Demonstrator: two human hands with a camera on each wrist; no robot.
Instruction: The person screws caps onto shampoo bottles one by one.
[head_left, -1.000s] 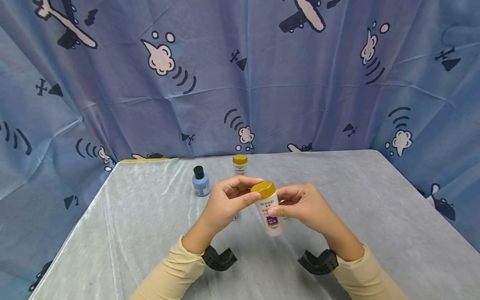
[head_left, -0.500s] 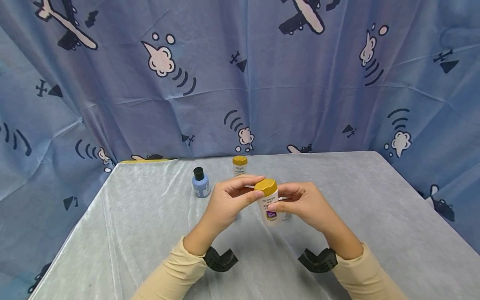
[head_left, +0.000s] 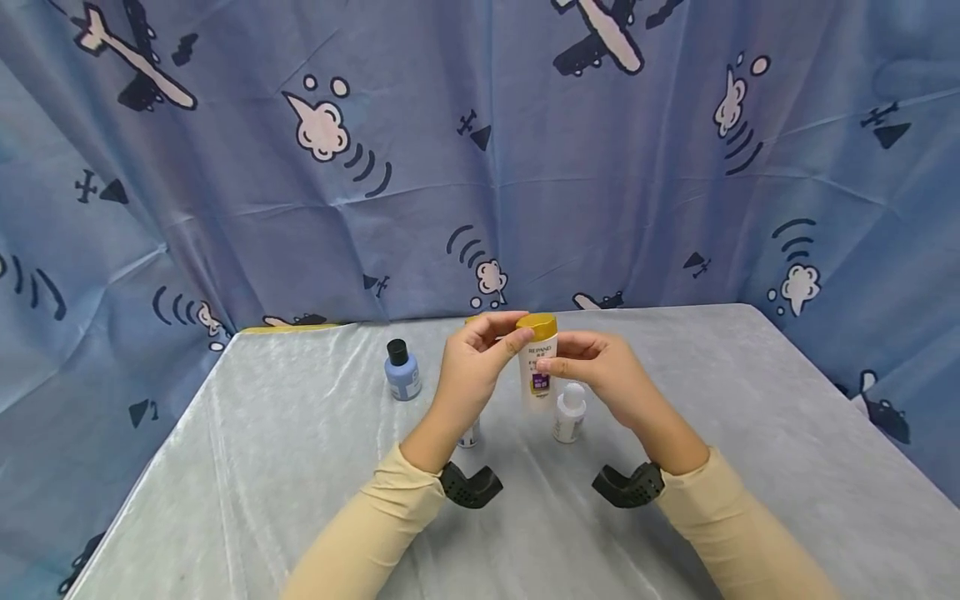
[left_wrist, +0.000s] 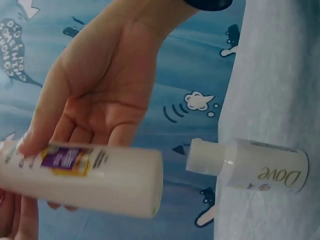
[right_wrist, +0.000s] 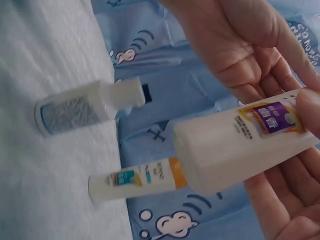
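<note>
My left hand pinches the gold cap of a white shampoo bottle between thumb and fingers, in the head view. My right hand grips the same bottle by its body, thumb across the front. The bottle hangs upright above the table, its purple label patch facing me. Just below and right of it stands a small white Dove bottle, apart from both hands. Another white bottle stands mostly hidden behind my left wrist. A gold-capped bottle with a teal label is largely covered by my left hand in the head view.
A light-blue bottle with a black cap stands left of my left hand. All stand on a table with a pale grey cloth. Behind it hangs a blue curtain printed with planes.
Both hands have carried the shampoo bottle up and away from me, bringing it more upright. The Dove bottle below has come into view, while the gold-capped bottle behind has become mostly hidden.
</note>
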